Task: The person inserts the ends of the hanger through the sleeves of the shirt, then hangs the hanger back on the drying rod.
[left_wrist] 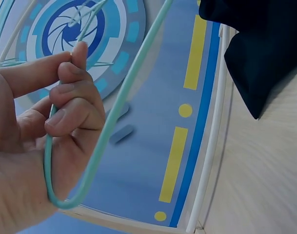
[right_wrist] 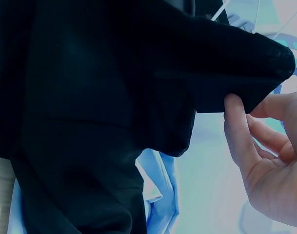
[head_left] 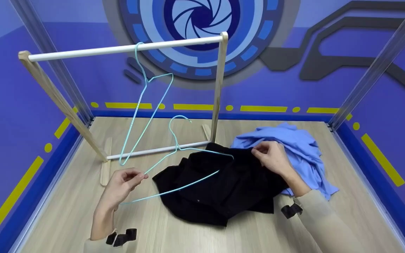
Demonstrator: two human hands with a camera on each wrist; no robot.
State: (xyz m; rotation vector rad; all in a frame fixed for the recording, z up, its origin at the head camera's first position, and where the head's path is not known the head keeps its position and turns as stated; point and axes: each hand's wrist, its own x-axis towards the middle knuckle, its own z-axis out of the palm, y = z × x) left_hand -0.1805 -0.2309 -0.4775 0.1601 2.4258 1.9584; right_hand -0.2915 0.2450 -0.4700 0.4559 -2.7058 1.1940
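Note:
A mint-green hanger [head_left: 160, 160] is pinched near its left end by my left hand [head_left: 120, 186]; in the left wrist view its wire [left_wrist: 116, 107] passes through the curled fingers of that hand [left_wrist: 65, 107]. The hanger's right end reaches into a black garment [head_left: 220, 189], whose cloth hides part of the lower bar. My right hand [head_left: 274, 158] pinches the garment's upper edge between thumb and fingers. Seen from the right wrist, the black cloth [right_wrist: 85, 107] hangs beside that hand [right_wrist: 270, 156], a corner held at the fingertips.
A wooden rack [head_left: 56, 95] with a white top rod [head_left: 83, 53] stands at the back left, a second mint hanger [head_left: 135, 109] hanging from it. A blue garment [head_left: 304, 154] lies crumpled on the wooden table [head_left: 350, 211] at the right, partly behind the black one.

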